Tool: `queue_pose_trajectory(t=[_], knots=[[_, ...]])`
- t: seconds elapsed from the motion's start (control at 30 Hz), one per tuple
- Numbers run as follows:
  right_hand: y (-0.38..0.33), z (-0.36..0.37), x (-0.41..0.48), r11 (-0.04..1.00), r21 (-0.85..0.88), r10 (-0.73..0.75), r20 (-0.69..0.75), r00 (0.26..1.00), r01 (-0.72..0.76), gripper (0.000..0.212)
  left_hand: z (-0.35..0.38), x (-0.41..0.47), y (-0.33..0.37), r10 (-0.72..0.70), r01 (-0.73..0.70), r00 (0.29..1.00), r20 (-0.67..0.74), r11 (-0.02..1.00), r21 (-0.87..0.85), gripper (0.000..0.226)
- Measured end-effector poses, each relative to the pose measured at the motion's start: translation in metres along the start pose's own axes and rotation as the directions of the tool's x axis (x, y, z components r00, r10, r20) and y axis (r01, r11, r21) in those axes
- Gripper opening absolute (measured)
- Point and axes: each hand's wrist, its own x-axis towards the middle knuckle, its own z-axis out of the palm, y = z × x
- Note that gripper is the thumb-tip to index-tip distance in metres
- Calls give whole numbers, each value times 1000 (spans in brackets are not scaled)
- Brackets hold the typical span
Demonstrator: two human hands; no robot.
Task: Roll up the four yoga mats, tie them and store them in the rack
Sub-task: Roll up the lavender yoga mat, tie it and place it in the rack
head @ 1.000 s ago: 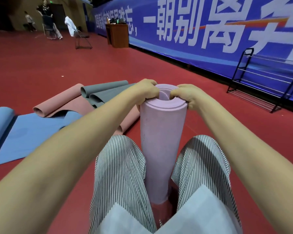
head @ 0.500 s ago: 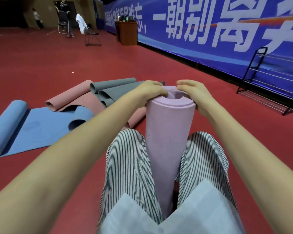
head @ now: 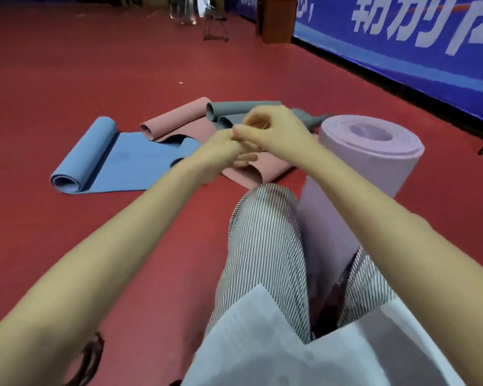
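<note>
between the striped trousers (head: 262, 246) the purple mat (head: 374, 154) stands as a thick, spongy roll, now let go. the left hand (head: 221, 149) and right hand (head: 265, 129) have left its top and meet, fingers curled. whether they pinch a tie i cannot tell, but tying seems next. beyond, the smooth blue mat (head: 117, 160), pink mat (head: 179, 118) and grey mat (head: 246, 107) lie half rolled.

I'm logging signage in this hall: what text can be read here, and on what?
"朝别": large white characters on the blue banner. Their tops are cropped, so the reading is uncertain.
Other banner characters: cut off at the frame edges, unreadable.
Nothing else shows text.
</note>
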Motion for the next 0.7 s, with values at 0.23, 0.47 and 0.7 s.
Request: queue_pose_trajectory(t=[0.23, 0.47, 0.7], knots=[[3, 171, -5, 971, 181, 51, 485, 873, -158, 33, -87, -81, -132, -365, 385, 892, -267, 923, 24, 10], [4, 300, -35, 963, 73, 101, 793, 601, -258, 34, -144, -172, -273, -664, 694, 560, -496, 703, -156, 20], [9, 389, -78, 957, -11, 134, 905, 404, -291, 46, -140, -248, -402, -794, 882, 225, -565, 412, -228, 19]])
